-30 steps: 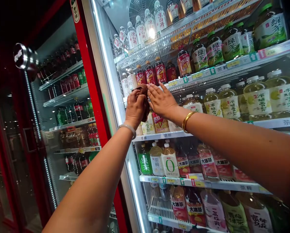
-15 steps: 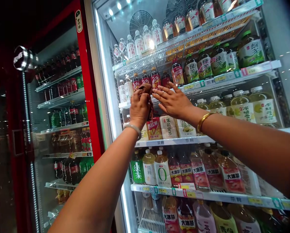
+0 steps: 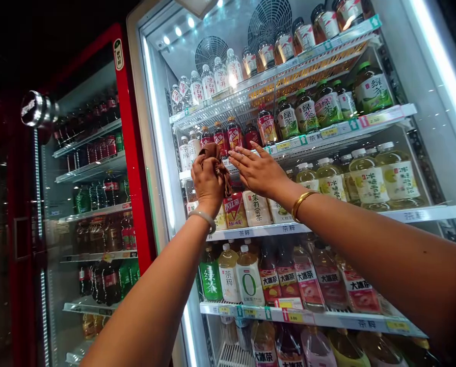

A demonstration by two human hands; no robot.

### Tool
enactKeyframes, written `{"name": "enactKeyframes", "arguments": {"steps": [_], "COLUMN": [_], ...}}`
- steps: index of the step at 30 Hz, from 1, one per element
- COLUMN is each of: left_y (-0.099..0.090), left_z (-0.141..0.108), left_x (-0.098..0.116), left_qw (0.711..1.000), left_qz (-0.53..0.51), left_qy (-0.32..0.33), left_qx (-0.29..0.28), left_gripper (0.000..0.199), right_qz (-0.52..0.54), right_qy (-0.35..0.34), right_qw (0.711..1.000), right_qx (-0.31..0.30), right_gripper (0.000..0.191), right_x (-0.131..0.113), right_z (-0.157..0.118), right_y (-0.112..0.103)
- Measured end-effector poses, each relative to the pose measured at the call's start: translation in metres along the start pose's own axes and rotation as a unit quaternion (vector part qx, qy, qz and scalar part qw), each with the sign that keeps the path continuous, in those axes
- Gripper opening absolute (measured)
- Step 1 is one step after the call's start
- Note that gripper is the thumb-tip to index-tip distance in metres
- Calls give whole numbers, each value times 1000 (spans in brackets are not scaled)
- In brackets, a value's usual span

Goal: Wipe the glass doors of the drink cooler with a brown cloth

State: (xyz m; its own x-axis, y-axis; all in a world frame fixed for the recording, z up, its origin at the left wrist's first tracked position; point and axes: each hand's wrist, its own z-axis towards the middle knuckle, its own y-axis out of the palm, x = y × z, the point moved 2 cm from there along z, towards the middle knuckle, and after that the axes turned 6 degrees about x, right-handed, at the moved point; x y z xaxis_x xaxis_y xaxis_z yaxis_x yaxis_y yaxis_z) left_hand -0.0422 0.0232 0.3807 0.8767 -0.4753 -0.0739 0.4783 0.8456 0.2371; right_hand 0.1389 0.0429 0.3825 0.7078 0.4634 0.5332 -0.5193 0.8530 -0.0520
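Note:
My left hand (image 3: 206,189) is closed around a crumpled brown cloth (image 3: 211,152), part of which hangs down on its right side. A pale bangle (image 3: 203,217) circles that wrist. To its right, my right hand (image 3: 259,172) is held flat with fingers stretched out and nothing in it, a gold bangle (image 3: 301,203) on its wrist. Both hands are in front of a lit drinks fridge, level with its middle shelves. Reflections suggest a glass door before the bottles; whether the palm touches it I cannot tell. Behind the hands stand red-labelled bottles (image 3: 234,133), partly covered.
Bottles of green tea (image 3: 372,87), clear water (image 3: 220,74) and pale yellow drink (image 3: 399,173) fill the shelves. A shelf edge (image 3: 319,135) carries price tags. On the left stands a red-framed fridge (image 3: 126,127), with a round chrome fitting (image 3: 36,108) nearby.
The view has shifted, so the shelves appear lower and further left. My left hand with the cloth has slid slightly down and left against the shelves. My right hand stays flat.

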Motion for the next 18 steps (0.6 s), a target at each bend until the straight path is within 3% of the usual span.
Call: {"name": "enactKeyframes", "arguments": {"steps": [5,8,11,14,16,18], "left_y": [25,39,43,40,40,46], "left_z": [12,10,10,16,23,29], "left_x": [26,49,60,53,45,40], "left_qw": [996,982,967,978,985,990], "left_qz": [-32,-165,-242,-203,-154,-97], "left_qy": [-82,-89,-63,-43,-44,-66], "left_qx": [33,-5,-43,10,66,84], "left_gripper": [24,40,53,58,58,56], "right_qz": [75,135,141,106,78,53], "right_qy": [32,-1,19,41,45,41], "right_qw": [995,987,985,991,994,997], "right_qx": [59,90,93,75,59,43], "right_gripper": [63,70,76,74,65,51], "right_x": [5,10,14,11,9,12], "right_z": [2,1,-1,1,6,12], "right_y": [-4,-9,-8,-6,-9,-15]}}
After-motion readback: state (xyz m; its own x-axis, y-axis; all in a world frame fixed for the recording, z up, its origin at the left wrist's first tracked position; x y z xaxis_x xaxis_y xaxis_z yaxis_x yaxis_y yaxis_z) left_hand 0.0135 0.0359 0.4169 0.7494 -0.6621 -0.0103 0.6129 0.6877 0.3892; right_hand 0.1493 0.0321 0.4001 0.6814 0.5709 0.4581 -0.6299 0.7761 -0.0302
